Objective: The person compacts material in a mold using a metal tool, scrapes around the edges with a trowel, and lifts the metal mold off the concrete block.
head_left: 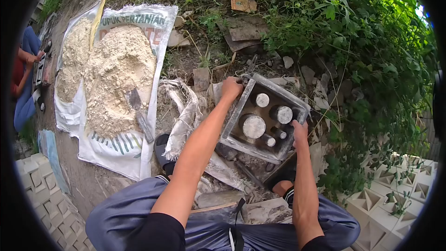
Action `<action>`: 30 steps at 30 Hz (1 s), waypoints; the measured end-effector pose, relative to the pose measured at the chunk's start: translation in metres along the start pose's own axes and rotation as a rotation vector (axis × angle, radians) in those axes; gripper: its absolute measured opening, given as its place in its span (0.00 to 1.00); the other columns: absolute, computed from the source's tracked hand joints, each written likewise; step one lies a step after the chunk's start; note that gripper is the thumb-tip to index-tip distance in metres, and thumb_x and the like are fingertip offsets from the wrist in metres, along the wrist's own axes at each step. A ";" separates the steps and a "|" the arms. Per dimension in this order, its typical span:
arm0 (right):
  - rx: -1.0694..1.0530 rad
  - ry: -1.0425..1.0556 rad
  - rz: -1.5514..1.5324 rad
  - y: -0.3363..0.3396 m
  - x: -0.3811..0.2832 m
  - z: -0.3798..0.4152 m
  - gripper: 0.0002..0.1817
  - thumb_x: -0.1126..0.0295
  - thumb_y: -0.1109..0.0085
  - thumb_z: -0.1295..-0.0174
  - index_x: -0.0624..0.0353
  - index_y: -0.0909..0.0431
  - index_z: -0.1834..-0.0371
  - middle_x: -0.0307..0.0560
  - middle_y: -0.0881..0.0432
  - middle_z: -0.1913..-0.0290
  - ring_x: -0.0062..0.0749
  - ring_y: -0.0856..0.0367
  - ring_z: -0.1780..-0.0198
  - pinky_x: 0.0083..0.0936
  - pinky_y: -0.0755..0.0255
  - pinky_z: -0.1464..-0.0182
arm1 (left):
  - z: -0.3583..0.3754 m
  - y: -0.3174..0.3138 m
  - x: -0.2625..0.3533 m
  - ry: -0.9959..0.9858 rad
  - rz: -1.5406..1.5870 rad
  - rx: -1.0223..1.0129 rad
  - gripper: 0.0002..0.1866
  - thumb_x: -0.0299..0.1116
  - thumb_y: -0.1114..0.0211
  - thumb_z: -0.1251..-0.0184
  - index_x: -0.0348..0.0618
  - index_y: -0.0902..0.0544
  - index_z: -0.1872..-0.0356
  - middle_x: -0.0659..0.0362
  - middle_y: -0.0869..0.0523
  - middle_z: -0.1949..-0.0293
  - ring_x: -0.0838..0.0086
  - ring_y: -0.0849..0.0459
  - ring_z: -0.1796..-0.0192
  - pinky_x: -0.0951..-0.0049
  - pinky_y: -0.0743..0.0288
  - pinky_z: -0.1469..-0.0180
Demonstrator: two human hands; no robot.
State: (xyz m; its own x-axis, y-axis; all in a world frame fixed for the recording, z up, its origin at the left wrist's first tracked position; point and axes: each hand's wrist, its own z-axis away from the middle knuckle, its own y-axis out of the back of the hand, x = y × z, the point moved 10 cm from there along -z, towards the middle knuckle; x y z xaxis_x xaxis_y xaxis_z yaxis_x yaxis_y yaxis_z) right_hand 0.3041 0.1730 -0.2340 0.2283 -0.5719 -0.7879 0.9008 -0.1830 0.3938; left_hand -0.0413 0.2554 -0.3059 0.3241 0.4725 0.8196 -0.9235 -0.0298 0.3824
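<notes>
Where the head view looks down between two bent knees, a square, thick-walled grey box (pixel 251 149) sits tilted over the littered ground, just beyond the feet, with five pale-topped round cylinders (pixel 254 127) of differing widths standing inside it. The bare left hand (pixel 231 88) is closed in a fist at the box's upper left corner, gripping it there; the bare right hand (pixel 300 133) clasps the right-hand wall, though some of its fingers are hidden. Below the box lies a dark, narrow bar (pixel 251 175). Well to the left, a white woven sack (pixel 165 21) printed with lettering is spread flat under a heap of crumbly, cream-coloured powder (pixel 121 56), on which a flat-bladed grey hand tool (pixel 133 98) rests. At the far left edge, another person (pixel 28 72) in blue trousers sits with both hands near the lap.
</notes>
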 end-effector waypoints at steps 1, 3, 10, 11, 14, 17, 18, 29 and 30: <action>0.019 0.009 0.024 0.002 0.002 -0.001 0.19 0.73 0.46 0.47 0.69 0.27 0.52 0.46 0.20 0.60 0.31 0.24 0.59 0.28 0.31 0.54 | 0.002 0.000 0.001 -0.005 -0.004 -0.006 0.13 0.30 0.39 0.55 0.45 0.13 0.66 0.45 0.15 0.65 0.50 0.17 0.58 0.58 0.24 0.55; 0.109 0.206 0.108 0.003 -0.022 0.010 0.16 0.71 0.44 0.43 0.70 0.24 0.54 0.49 0.17 0.60 0.32 0.21 0.59 0.29 0.30 0.53 | 0.009 0.006 0.006 -0.018 -0.029 0.084 0.14 0.30 0.40 0.56 0.45 0.13 0.66 0.44 0.15 0.65 0.50 0.17 0.58 0.58 0.24 0.55; 0.264 0.328 0.309 0.012 -0.051 0.021 0.26 0.50 0.52 0.32 0.66 0.23 0.50 0.59 0.18 0.57 0.51 0.21 0.53 0.33 0.31 0.51 | -0.003 -0.002 -0.009 -0.081 0.024 0.061 0.14 0.36 0.36 0.49 0.40 0.14 0.64 0.45 0.14 0.64 0.55 0.15 0.58 0.63 0.24 0.55; 0.252 0.325 0.274 0.012 -0.043 0.018 0.28 0.49 0.55 0.31 0.66 0.24 0.47 0.59 0.19 0.52 0.49 0.21 0.49 0.32 0.32 0.47 | 0.002 0.002 -0.010 -0.090 0.024 0.081 0.15 0.39 0.34 0.46 0.39 0.14 0.64 0.46 0.13 0.64 0.58 0.14 0.59 0.64 0.24 0.56; 0.089 0.156 -0.163 0.011 -0.003 0.014 0.30 0.51 0.51 0.31 0.69 0.31 0.39 0.53 0.26 0.40 0.37 0.28 0.40 0.27 0.39 0.38 | 0.018 -0.001 -0.026 -0.077 0.279 0.011 0.22 0.47 0.37 0.38 0.37 0.16 0.56 0.50 0.13 0.59 0.65 0.15 0.56 0.68 0.26 0.53; -0.146 0.067 -0.409 0.008 0.014 0.033 0.30 0.57 0.42 0.35 0.69 0.33 0.37 0.49 0.29 0.37 0.30 0.32 0.38 0.24 0.42 0.36 | 0.062 0.015 -0.011 0.158 0.348 -0.020 0.27 0.51 0.44 0.32 0.36 0.21 0.47 0.50 0.16 0.52 0.69 0.19 0.51 0.71 0.29 0.49; -0.068 0.107 -0.325 0.018 -0.007 0.058 0.26 0.60 0.42 0.35 0.69 0.29 0.40 0.44 0.22 0.47 0.24 0.27 0.48 0.21 0.36 0.44 | 0.072 0.018 -0.005 0.142 0.335 -0.033 0.27 0.51 0.44 0.32 0.36 0.21 0.47 0.50 0.16 0.52 0.69 0.19 0.51 0.71 0.29 0.49; -0.179 0.057 -0.228 0.009 0.031 0.089 0.26 0.66 0.34 0.43 0.70 0.27 0.44 0.49 0.19 0.53 0.29 0.23 0.55 0.24 0.31 0.52 | 0.165 0.039 -0.010 -0.259 -0.100 0.107 0.24 0.47 0.52 0.27 0.35 0.19 0.56 0.47 0.15 0.64 0.61 0.18 0.59 0.65 0.29 0.53; -0.113 0.015 -0.206 0.011 0.036 0.092 0.24 0.68 0.36 0.44 0.67 0.25 0.44 0.50 0.18 0.52 0.33 0.21 0.53 0.27 0.31 0.50 | 0.170 0.037 -0.013 -0.228 -0.118 0.071 0.22 0.46 0.52 0.27 0.35 0.18 0.58 0.49 0.15 0.68 0.63 0.18 0.64 0.65 0.28 0.57</action>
State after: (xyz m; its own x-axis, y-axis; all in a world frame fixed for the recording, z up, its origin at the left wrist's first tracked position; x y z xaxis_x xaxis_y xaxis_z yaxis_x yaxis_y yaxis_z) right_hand 0.2884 0.0763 -0.2144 0.0399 -0.5192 -0.8537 0.9644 -0.2034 0.1688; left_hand -0.0452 0.0983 -0.2297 0.4739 0.2655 0.8396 -0.8625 -0.0523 0.5034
